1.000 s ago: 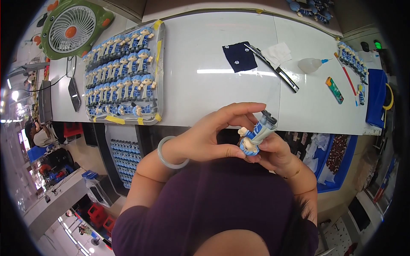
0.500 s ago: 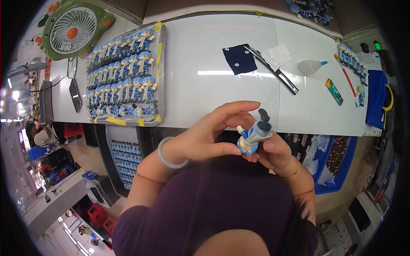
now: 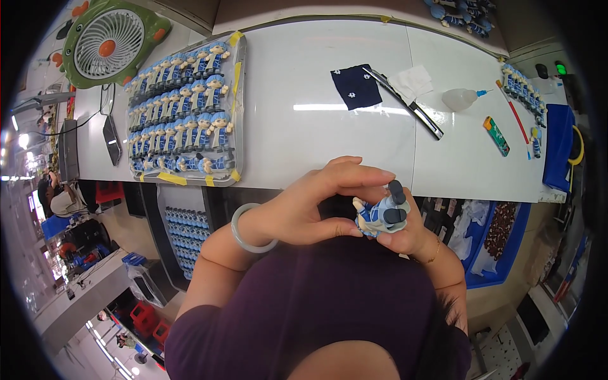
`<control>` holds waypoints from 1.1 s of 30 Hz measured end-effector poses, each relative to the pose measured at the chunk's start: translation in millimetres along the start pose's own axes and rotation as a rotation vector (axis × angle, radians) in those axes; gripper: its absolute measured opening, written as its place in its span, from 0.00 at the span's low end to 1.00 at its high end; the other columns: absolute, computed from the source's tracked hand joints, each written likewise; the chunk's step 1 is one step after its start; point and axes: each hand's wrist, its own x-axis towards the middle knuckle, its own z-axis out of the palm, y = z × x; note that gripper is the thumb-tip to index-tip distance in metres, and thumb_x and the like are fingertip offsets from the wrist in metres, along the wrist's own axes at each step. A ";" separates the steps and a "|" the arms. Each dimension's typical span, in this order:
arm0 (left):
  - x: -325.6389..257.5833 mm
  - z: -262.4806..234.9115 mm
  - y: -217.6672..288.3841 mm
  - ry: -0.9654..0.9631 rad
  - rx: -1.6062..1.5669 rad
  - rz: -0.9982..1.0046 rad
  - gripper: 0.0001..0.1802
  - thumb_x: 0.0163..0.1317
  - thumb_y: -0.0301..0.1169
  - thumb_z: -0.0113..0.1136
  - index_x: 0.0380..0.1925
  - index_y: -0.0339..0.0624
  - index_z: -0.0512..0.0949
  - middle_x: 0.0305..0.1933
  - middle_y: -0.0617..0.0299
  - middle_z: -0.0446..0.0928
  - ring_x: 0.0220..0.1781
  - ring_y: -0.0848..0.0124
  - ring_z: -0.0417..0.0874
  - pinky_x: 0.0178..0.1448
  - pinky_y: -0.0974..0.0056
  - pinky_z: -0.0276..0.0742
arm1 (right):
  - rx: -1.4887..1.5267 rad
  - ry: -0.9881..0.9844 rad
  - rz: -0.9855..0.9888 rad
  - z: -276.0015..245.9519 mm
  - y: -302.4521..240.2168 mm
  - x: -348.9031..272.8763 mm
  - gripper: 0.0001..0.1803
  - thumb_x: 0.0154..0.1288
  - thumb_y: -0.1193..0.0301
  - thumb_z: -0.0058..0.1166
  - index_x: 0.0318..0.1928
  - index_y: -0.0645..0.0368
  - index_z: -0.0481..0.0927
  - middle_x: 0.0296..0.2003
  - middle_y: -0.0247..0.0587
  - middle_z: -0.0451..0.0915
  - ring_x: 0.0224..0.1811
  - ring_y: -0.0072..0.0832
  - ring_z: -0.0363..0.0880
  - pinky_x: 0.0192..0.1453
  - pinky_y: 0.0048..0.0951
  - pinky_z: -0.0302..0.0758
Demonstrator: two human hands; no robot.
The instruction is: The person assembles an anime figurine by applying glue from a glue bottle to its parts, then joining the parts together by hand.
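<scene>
I hold a small figurine (image 3: pixel 381 214) just in front of my chest, below the near edge of the white counter (image 3: pixel 316 133). It lies tilted, its long axis running from lower left to upper right: the pale end, which looks like the head, points toward my left hand (image 3: pixel 304 212), and the two dark grey feet point up and to the right. Its body is blue and white, glossy, like painted ceramic or resin.

My left hand's grip is pinched on the figurine's pale end, thumb below and forefinger arched over the top. My right hand (image 3: pixel 405 235) cups it from beneath, fingers pressed against its underside; most of that hand is hidden behind the figurine. A pale bangle (image 3: pixel 244 237) sits on my left wrist and a thin gold bracelet (image 3: pixel 432 256) on my right.

On the counter to my left lies a metal tray (image 3: pixel 235 95) packed with rows of matching blue figurines, and beyond it a green desk fan (image 3: pixel 104 41). Further right are a dark blue cloth (image 3: pixel 356 87), a squeeze bottle (image 3: pixel 461 98) and a green lighter (image 3: pixel 496 135).
</scene>
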 end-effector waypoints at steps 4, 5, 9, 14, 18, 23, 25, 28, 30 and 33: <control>0.9 0.4 -0.3 0.002 0.008 0.033 0.36 0.46 0.19 0.60 0.57 0.35 0.56 0.54 0.52 0.65 0.56 0.64 0.68 0.60 0.60 0.60 | -0.006 0.042 -0.059 0.6 1.8 -2.6 0.16 0.43 0.66 0.51 0.31 0.64 0.78 0.22 0.30 0.75 0.22 0.16 0.68 0.27 0.19 0.63; 0.7 -0.8 -2.7 0.009 0.072 0.072 0.37 0.47 0.21 0.60 0.58 0.35 0.55 0.54 0.53 0.65 0.56 0.65 0.68 0.60 0.61 0.59 | -0.026 0.018 -0.017 -2.3 2.7 -2.0 0.18 0.43 0.64 0.51 0.33 0.65 0.77 0.22 0.31 0.75 0.23 0.19 0.70 0.29 0.20 0.66; -5.4 1.9 -5.6 0.125 -0.312 -0.041 0.31 0.51 0.23 0.57 0.56 0.34 0.59 0.49 0.54 0.67 0.52 0.67 0.67 0.59 0.62 0.60 | -0.171 0.098 0.035 -6.4 7.5 -7.5 0.19 0.42 0.59 0.54 0.29 0.64 0.74 0.20 0.32 0.73 0.19 0.20 0.68 0.23 0.19 0.63; -47.7 -57.7 34.9 0.367 0.132 0.141 0.23 0.51 0.24 0.57 0.50 0.34 0.67 0.42 0.59 0.65 0.47 0.70 0.68 0.53 0.69 0.64 | -0.497 0.239 -0.254 -28.1 10.3 -3.4 0.16 0.46 0.60 0.50 0.17 0.62 0.69 0.15 0.34 0.66 0.15 0.21 0.61 0.19 0.20 0.54; -72.9 -115.6 74.5 0.721 0.176 0.062 0.18 0.51 0.24 0.57 0.43 0.35 0.67 0.40 0.62 0.66 0.40 0.74 0.69 0.41 0.71 0.69 | -0.489 0.342 -0.327 -37.5 15.6 0.9 0.13 0.46 0.65 0.50 0.16 0.62 0.67 0.14 0.34 0.65 0.16 0.19 0.59 0.20 0.20 0.53; -52.2 -212.9 77.0 0.710 0.776 -0.190 0.12 0.55 0.31 0.53 0.38 0.38 0.68 0.34 0.60 0.70 0.34 0.72 0.71 0.40 0.70 0.68 | -0.644 0.360 -0.312 -36.6 17.5 4.1 0.10 0.45 0.70 0.49 0.16 0.61 0.66 0.14 0.33 0.63 0.15 0.19 0.58 0.19 0.20 0.53; -48.9 -237.9 67.2 0.623 0.970 -0.284 0.12 0.56 0.33 0.53 0.38 0.39 0.70 0.34 0.57 0.71 0.34 0.69 0.72 0.41 0.68 0.69 | -0.717 0.366 -0.321 -33.2 17.4 6.8 0.08 0.43 0.73 0.50 0.15 0.60 0.66 0.13 0.34 0.63 0.14 0.21 0.60 0.18 0.20 0.54; -43.2 -265.0 49.1 0.438 1.226 -0.272 0.14 0.55 0.37 0.53 0.37 0.40 0.73 0.35 0.53 0.73 0.37 0.61 0.74 0.43 0.64 0.69 | -0.735 0.388 -0.312 -33.6 15.7 5.6 0.08 0.43 0.73 0.50 0.15 0.60 0.66 0.13 0.34 0.64 0.14 0.21 0.62 0.19 0.20 0.57; -33.3 -270.8 52.0 0.373 1.171 -0.532 0.14 0.55 0.38 0.52 0.37 0.40 0.74 0.38 0.52 0.73 0.46 0.59 0.70 0.51 0.61 0.64 | -0.747 0.414 -0.303 -36.3 14.3 3.8 0.07 0.43 0.74 0.51 0.16 0.60 0.67 0.14 0.35 0.65 0.15 0.22 0.63 0.19 0.20 0.58; -31.7 -277.8 49.9 0.335 1.094 -0.502 0.14 0.54 0.36 0.54 0.37 0.39 0.75 0.36 0.53 0.73 0.40 0.60 0.73 0.48 0.62 0.67 | -0.770 0.363 -0.297 -33.3 7.3 5.9 0.06 0.44 0.74 0.51 0.17 0.61 0.69 0.15 0.36 0.67 0.15 0.25 0.65 0.20 0.21 0.62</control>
